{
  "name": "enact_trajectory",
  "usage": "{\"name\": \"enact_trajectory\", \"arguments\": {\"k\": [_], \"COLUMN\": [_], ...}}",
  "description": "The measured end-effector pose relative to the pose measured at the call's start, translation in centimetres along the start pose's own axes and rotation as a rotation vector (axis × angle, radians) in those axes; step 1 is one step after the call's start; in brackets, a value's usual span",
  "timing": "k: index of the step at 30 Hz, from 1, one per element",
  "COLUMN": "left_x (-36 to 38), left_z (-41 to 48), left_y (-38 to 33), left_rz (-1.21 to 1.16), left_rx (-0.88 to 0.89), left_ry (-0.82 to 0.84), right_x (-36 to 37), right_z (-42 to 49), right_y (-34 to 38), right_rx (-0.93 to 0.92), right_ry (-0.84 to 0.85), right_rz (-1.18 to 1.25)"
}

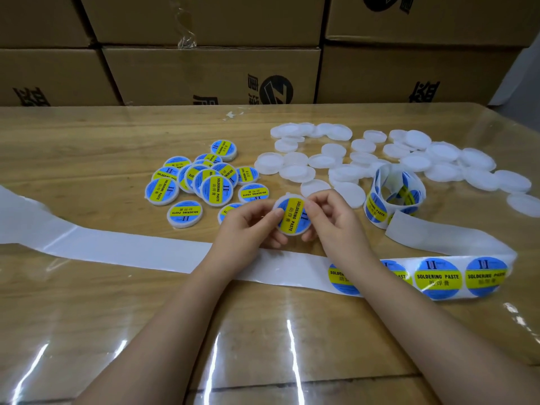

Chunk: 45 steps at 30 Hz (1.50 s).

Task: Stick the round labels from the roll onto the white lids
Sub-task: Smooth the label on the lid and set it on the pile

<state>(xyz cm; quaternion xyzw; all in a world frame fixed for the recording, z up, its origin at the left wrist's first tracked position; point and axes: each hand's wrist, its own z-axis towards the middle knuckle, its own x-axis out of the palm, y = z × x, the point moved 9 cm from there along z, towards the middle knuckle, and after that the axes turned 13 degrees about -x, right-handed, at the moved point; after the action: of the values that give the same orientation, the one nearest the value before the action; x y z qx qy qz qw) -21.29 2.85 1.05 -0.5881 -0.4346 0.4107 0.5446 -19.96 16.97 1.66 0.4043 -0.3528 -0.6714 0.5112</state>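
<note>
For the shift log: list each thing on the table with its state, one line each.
Held lid: labelled, gripped by both hands.
Left hand: holds the lid's left edge.
Right hand: pinches its right edge.
Labelled lids: heaped at left.
Plain lids: scattered at right, unlabelled.
Label strip: unrolled, labels still attached.
Bare backing: peeled, trailing left.
Roll: loosely coiled, standing on edge.

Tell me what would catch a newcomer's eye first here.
The left hand and right hand hold a labelled lid at the centre. Behind it to the left lies a heap of finished lids. Bare white lids spread far right, and the label strip crosses the table in front.
</note>
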Motion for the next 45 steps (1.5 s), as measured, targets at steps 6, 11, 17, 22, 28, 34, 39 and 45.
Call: {"name": "enact_trajectory", "arguments": {"k": [6, 11, 17, 22, 28, 34, 39, 45], "left_x": [-0.6, -0.4, -0.3, -0.3, -0.5, -0.4, -0.3, 0.4], "left_z": [0.1, 0.3, 0.6, 0.8, 0.9, 0.8, 0.6, 0.3], "left_y": [-0.1, 0.2, 0.7, 1.0, 1.1, 1.0, 0.7, 0.3], "left_rz": [-0.119, -0.101, -0.047, -0.014, -0.028, -0.055, 0.010, 0.157], "left_rx": [-0.009, -0.020, -0.034, -0.053, -0.072, -0.088, -0.072, -0.019], "left_ry": [-0.005, 0.000, 0.011, 0.001, -0.012, 0.000, -0.019, -0.001], "right_x": [0.7, 0.9, 1.3, 1.4, 1.5, 1.3, 1.4, 1.1], "right_z": [0.1, 0.1, 0.2, 0.2, 0.4, 0.4, 0.3, 0.2], "right_y": [0.3, 0.2, -0.1, -0.2, -0.3, -0.6, -0.7, -1.2], "right_rx": [-0.010, -0.002, -0.007, -0.012, -0.014, 0.029, 0.055, 0.095], "right_ry": [0.043, 0.082, 0.110, 0.132, 0.151, 0.111, 0.106, 0.111], "right_rz": [0.124, 0.126, 0.060, -0.018, 0.043, 0.141, 0.124, 0.062]}}
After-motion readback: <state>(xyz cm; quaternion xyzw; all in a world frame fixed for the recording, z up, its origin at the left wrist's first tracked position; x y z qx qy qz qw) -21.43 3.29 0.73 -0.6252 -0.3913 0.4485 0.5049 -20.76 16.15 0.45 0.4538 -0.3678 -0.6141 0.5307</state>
